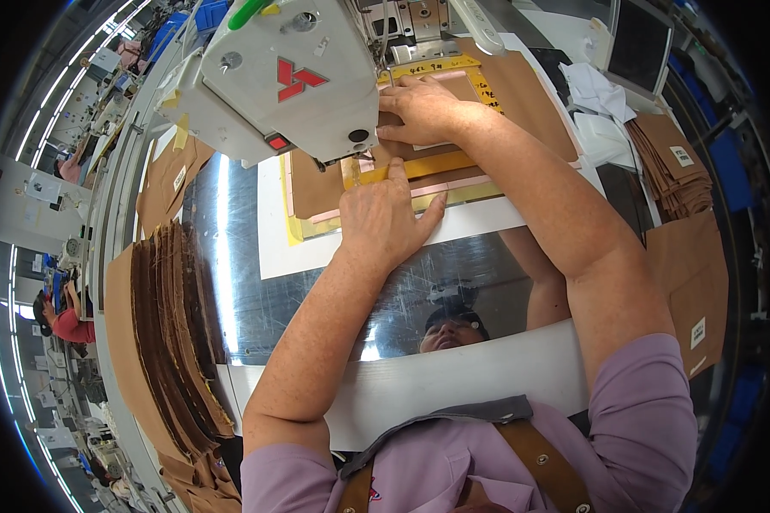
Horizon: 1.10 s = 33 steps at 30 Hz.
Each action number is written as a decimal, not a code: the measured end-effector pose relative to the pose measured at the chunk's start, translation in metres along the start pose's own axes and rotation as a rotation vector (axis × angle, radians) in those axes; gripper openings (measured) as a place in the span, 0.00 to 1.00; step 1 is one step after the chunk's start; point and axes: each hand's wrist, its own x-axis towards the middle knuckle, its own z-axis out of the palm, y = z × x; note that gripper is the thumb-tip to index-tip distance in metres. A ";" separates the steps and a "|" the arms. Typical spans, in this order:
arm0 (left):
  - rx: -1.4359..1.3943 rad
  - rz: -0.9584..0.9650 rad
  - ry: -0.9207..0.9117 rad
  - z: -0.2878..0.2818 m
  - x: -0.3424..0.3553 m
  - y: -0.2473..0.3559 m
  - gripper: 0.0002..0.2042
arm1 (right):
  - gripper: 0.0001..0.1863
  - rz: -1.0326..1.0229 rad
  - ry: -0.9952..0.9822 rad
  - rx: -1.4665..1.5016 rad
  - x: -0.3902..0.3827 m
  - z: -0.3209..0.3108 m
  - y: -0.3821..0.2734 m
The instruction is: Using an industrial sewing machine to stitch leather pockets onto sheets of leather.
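Note:
Beneath the white head of an industrial sewing machine [291,81] lies a brown fabric panel [526,107] with a yellow-edged template frame [441,162] on it. My left hand [376,214] rests at the near side of the frame, index finger stretched onto its yellow strip and thumb spread to the right. Farther back, my right hand [423,111] lies over the frame's inner part, fingers reaching toward its far left edge. Both hands press down flat rather than grasp. The machine head covers part of the panel's left side, and some left fingertips are hidden.
White sheeting [274,256] lies under the work on a shiny metal table [436,282]. Brown fabric pieces [167,333] are stacked at the left; more brown panels [672,162] lie at the right. A monitor [637,43] and crumpled white material [599,94] stand at the back right.

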 end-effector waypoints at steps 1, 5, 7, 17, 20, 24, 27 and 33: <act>-0.019 0.002 0.024 0.001 0.000 0.000 0.39 | 0.31 0.001 0.000 -0.001 0.000 0.000 0.001; -0.005 -0.001 0.034 0.001 0.002 0.000 0.38 | 0.31 -0.009 0.001 0.027 0.003 -0.001 0.003; -0.047 -0.013 0.043 0.002 0.001 0.000 0.38 | 0.31 0.000 -0.010 0.026 0.002 -0.002 0.003; -0.014 0.002 0.060 0.007 0.008 -0.003 0.39 | 0.31 0.042 -0.064 -0.001 0.007 -0.009 -0.001; -0.025 -0.008 0.071 0.005 0.007 -0.004 0.39 | 0.31 0.039 -0.091 0.004 0.010 -0.013 -0.002; -0.019 0.010 0.048 0.004 0.003 0.000 0.39 | 0.28 0.030 -0.046 0.067 0.007 -0.009 0.004; -0.004 0.016 0.062 0.005 0.005 -0.002 0.39 | 0.26 0.002 0.041 0.006 0.003 -0.001 0.001; -0.021 0.035 0.061 0.002 0.000 -0.003 0.38 | 0.25 0.050 -0.096 0.049 0.003 -0.013 0.001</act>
